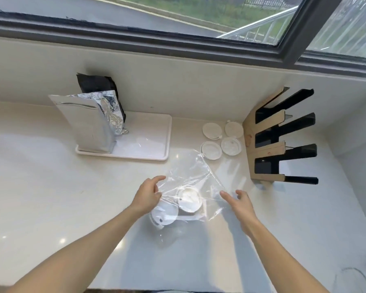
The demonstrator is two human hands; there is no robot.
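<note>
Left hand (148,195) pinches the clear thin plastic film (190,176) with curled fingers. Right hand (241,205) hovers beside its right edge, fingers apart. Film drapes over a small round white cup (188,199) on the pale bench (51,187).

The left forearm (89,246) and the right forearm (283,250) are shown bare, uncovered from the wrists to the picture's lower edge. The left hand (148,194) and the right hand (240,205) are likewise left uncovered. A dark strip (135,291) is glimpsed between the arms; whether it is clothing cannot be told.
</note>
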